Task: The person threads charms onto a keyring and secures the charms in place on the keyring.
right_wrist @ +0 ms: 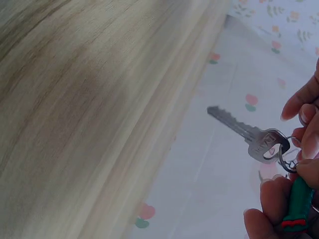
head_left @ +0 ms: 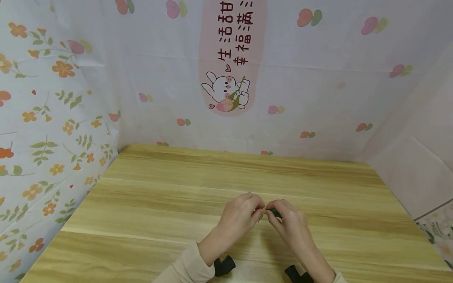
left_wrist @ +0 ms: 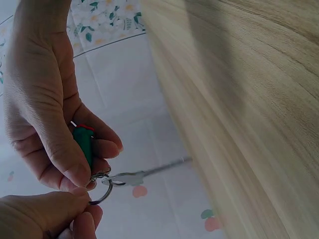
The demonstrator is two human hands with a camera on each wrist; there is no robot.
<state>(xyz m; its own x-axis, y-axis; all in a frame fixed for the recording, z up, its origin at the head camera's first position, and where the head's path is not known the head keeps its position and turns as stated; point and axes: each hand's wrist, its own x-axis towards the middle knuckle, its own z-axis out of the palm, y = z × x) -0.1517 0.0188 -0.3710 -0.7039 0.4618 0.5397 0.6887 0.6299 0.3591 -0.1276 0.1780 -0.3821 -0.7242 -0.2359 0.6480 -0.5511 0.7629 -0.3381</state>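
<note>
A silver key (right_wrist: 260, 143) with a toothed blade hangs from a metal key ring (left_wrist: 105, 195), its blade pointing away from the fingers. My left hand (head_left: 242, 210) pinches the ring between thumb and fingertips. Close beside it, my right hand (head_left: 291, 222) grips a green keychain charm (right_wrist: 299, 201) with a red end, the thumb laid along it. A short chain joins charm and ring right at the fingertips of both hands. In the head view the fingers cover most of the ring and charm. Both hands are raised over the wooden table (head_left: 159, 212).
Black wrist-worn pieces, one by the left sleeve (head_left: 224, 266) and one by the right forearm (head_left: 297, 275), show low in the head view. A printed cloth (head_left: 170, 78) with a rabbit drawing hangs behind the table, and floral cloth (head_left: 49, 157) covers the left side.
</note>
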